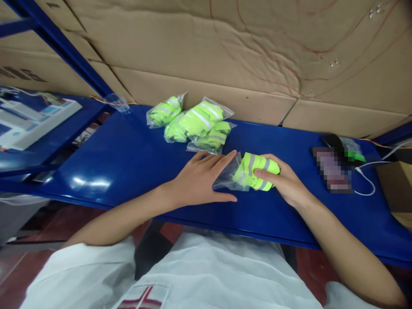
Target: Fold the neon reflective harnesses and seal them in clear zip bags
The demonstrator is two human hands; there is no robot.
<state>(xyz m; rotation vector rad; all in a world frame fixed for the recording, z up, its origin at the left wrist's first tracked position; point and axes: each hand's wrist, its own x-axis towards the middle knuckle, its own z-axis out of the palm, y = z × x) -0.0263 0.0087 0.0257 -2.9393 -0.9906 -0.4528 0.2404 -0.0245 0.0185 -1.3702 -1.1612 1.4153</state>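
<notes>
My right hand [283, 180] grips a folded yellow-green reflective vest [257, 171] with grey stripes, thumb on top. The vest's left end sits in the mouth of a clear plastic bag [228, 175]; its right end sticks out. Over the bag's left part, my left hand [202, 180] is spread, thumb apart from the fingers. Whether its palm touches the plastic is hidden. Beyond the hands lie several bagged yellow-green vests: a separate one [165, 111] on the left, and a pile [202, 120] just right of it.
Both hands are above a blue tabletop [135, 171]. A clear plastic cup [117, 103] lies at the back left. To the right are a phone [333, 169], a black object [333, 141] and a white cable [373, 184]. Cardboard [193, 47] stands behind; white power strips [38, 120] are at far left.
</notes>
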